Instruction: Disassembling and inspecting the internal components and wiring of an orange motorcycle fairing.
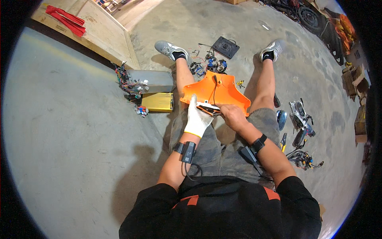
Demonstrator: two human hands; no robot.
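Note:
An orange plastic shell (199, 91), curved and hollow side up, lies across my lap between my spread legs. My left hand (197, 120), in a white glove, is closed on its near edge with the thumb up over the rim. Beside that thumb sits a white and black part (207, 106) at the shell's near edge. A black cable (215, 88) runs down the inside of the shell toward it. My bare right hand (234, 116) has its fingers pinched at this part's right end; what exactly lies between the fingertips is hidden.
To the left are a grey metal box (153, 81) with bundled wires and a gold box (157, 102). Small parts (213, 65) and a black square panel (225, 47) lie beyond the shell. Pliers (283, 142), a cable bundle (301, 159) and a lamp-like assembly (299, 114) are at right.

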